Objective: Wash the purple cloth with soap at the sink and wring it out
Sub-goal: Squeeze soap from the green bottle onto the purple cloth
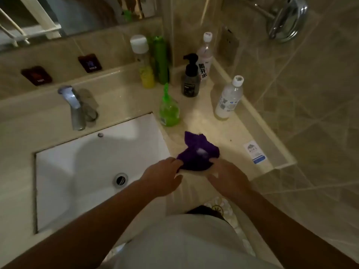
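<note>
A crumpled purple cloth [198, 152] lies on the beige counter, just right of the white sink [81, 171]. My left hand [165, 175] grips the cloth's near left edge. My right hand [225, 179] holds its near right edge, fingers curled under the fabric. A pale smear sits on top of the cloth. A green soap bottle [168, 109] stands on the counter behind the cloth. The chrome faucet [74, 107] stands behind the sink; no water runs.
A black pump bottle [191, 78], two clear water bottles [229, 98], and a yellow and a green bottle [153, 63] stand along the back right of the counter [223, 133]. A tiled wall bounds the counter's right side. The sink drain [120, 179] is open.
</note>
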